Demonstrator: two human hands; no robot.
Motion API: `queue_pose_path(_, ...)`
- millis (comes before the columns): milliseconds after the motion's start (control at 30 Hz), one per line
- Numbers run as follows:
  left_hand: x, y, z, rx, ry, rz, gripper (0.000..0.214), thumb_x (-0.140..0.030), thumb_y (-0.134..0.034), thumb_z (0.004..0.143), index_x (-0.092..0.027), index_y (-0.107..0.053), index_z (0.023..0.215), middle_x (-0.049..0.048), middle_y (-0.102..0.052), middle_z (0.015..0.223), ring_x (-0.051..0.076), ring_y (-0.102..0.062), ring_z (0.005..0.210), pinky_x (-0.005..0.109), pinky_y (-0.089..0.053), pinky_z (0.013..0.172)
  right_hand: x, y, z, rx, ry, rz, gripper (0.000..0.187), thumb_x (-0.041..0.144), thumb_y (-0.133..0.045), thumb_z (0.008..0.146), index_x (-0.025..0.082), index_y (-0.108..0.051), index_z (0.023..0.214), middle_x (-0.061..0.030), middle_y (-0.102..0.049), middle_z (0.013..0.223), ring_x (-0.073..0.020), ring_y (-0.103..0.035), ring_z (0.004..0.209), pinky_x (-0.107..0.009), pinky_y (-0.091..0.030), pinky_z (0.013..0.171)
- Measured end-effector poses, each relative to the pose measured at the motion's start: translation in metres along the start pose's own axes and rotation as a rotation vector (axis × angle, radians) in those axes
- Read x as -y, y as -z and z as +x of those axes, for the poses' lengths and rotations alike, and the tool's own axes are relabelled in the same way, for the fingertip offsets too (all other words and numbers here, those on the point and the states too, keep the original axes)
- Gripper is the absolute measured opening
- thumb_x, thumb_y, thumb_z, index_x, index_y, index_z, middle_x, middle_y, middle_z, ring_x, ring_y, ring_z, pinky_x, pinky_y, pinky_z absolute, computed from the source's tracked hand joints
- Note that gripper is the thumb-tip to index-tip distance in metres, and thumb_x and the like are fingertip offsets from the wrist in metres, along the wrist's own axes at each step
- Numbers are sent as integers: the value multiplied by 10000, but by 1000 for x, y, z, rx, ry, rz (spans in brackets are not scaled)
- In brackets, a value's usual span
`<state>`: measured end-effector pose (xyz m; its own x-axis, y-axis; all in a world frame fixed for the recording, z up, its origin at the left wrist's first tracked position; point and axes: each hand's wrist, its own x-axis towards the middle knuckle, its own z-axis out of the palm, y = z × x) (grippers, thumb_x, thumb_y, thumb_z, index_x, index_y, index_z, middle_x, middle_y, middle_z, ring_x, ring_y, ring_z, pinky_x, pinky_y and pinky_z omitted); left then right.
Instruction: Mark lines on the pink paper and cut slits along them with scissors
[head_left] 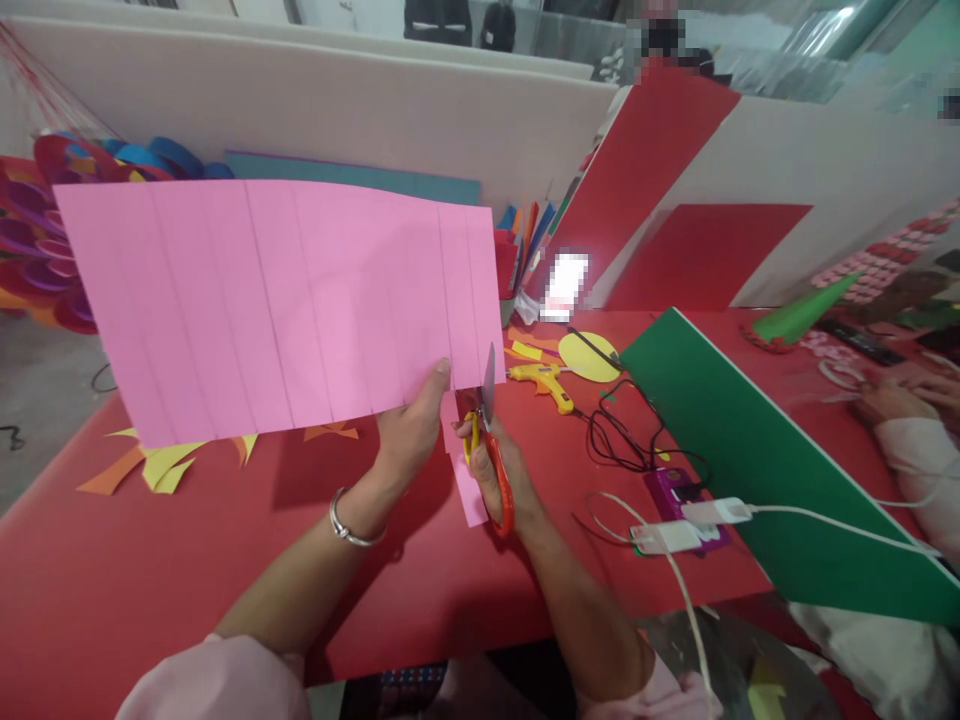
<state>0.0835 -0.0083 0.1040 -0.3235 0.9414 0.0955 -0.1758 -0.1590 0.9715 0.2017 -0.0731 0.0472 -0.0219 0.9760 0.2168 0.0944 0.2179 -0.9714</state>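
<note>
My left hand [411, 432] pinches the lower right edge of a large pink paper sheet [277, 300], held up over the red table [187, 560]. The sheet has several folds or cut lines running top to bottom. My right hand [495, 470] grips orange-handled scissors [491, 450], blades pointing up at the sheet's bottom edge near its right end. A narrow pink strip [469, 495] hangs below the sheet between my hands. A silver bracelet [352, 525] circles my left wrist.
Orange and yellow paper scraps [165, 465] lie at the left. A yellow glue gun [547, 383], a yellow paper disc [589, 355], black cables and white chargers [675, 535] sit right of my hands. A green board [757, 450] leans there. Another person's hands [900, 400] work at far right.
</note>
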Motion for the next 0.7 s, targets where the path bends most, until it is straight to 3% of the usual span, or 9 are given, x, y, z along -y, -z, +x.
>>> queue_pose_path(233,2,0,-3,-6,3,21,178,-374,-821,836,-233,-809,944,64,-811,1089,254,-747,1096,430,-559,1091,-3,1,1,-5,29,-75,713,832,-453,937,273,-569,1364,-126,-662,1208,-314,-668,1139,-412,-578,828)
queue_pose_path(467,4,0,-3,-9,-29,15,180,-366,-825,833,-255,-802,973,53,-805,1102,250,-738,1130,431,-545,1111,-5,2,2,-1,57,-49,710,824,-467,939,264,-582,1360,-124,-677,1224,-322,-654,1211,-473,-542,976)
queue_pose_path(567,3,-1,-4,18,-70,-18,174,-362,-805,847,-259,-793,987,53,-798,1123,247,-725,1169,424,-531,1129,-8,2,2,15,55,-34,683,812,-447,956,275,-578,1355,-126,-659,1268,-310,-653,1196,-458,-553,942)
queue_pose_path(700,3,-1,-5,4,-6,9,195,-388,-820,828,-242,-793,954,64,-797,1117,262,-732,1139,461,-537,1123,-10,2,1,16,60,-28,655,778,-450,979,293,-529,1412,-108,-650,1295,-296,-635,1229,-463,-527,1011)
